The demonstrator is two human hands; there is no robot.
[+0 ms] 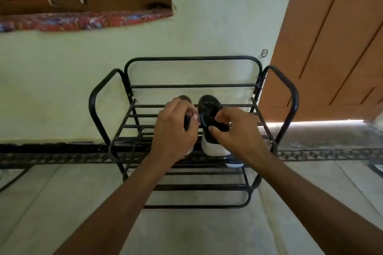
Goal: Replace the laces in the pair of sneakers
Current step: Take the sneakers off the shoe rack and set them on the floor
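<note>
Two black sneakers with white heels stand side by side on the top shelf of a black metal shoe rack (228, 106), toes toward the wall. My left hand (176, 128) covers most of the left sneaker (185, 98) and grips its opening. My right hand (233, 130) is closed on the tongue area of the right sneaker (208, 105), thumb and fingers pinching the black upper. Its white heel (214, 148) faces me. Whether laces are in the shoes is hidden by my hands.
The rack stands on a pale floor against a light green wall (207, 33). A brown wooden door (331, 47) is at the right, with light under it. A dark wooden window with a patterned sill (83, 20) is at the upper left. Lower rack shelves are bare bars.
</note>
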